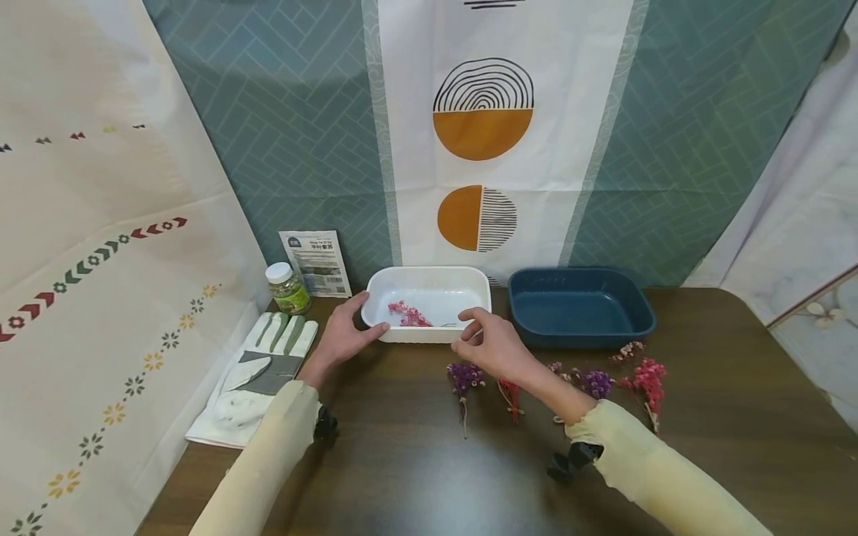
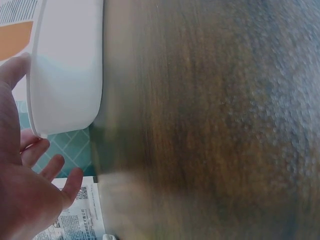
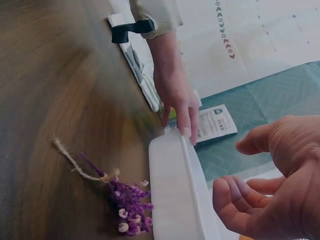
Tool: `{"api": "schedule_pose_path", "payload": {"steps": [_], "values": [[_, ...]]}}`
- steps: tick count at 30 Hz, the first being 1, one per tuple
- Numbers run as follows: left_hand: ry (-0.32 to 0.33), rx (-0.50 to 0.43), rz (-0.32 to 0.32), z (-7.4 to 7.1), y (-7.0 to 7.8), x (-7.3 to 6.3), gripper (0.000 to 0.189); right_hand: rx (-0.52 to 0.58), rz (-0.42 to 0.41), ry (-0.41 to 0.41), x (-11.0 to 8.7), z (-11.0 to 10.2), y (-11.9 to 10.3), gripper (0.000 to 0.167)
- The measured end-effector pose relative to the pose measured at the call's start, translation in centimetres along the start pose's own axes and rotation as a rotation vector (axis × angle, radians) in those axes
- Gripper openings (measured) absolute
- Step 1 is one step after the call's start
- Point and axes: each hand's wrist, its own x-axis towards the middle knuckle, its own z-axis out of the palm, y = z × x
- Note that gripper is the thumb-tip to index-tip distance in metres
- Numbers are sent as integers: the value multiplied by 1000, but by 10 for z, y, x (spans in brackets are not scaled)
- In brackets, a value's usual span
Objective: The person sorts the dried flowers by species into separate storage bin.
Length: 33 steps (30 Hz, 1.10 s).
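My left hand rests against the left end of a white basin, thumb at the front rim and fingers spread toward the back. The left wrist view shows the thumb touching the rim, with the other fingers relaxed. Inside the basin lies a pink dried flower sprig. Over the basin's front right corner is my right hand. Its fingers are loosely bent, the thumb stands apart, and nothing is between them. A purple dried flower bunch with a twine-like stem lies in front of the basin.
A dark blue basin stands to the right. Red flowers, purple flowers and a pink bunch lie before it. At left are work gloves, a white-capped jar and a printed packet.
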Motion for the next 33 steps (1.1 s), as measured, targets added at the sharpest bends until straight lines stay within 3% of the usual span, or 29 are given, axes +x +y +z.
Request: {"api": "schedule_pose_path", "payload": {"steps": [11,21,33], "values": [[-4,7,-16,-2,0,0,84,-23,35,46,-18,7,9,49],[1,16,-11,1,0,0,82,46,125,71,-31,23,20,55],[1,9,-19,1,-1,0,84,11,166,87,-42,47,33,62]]}}
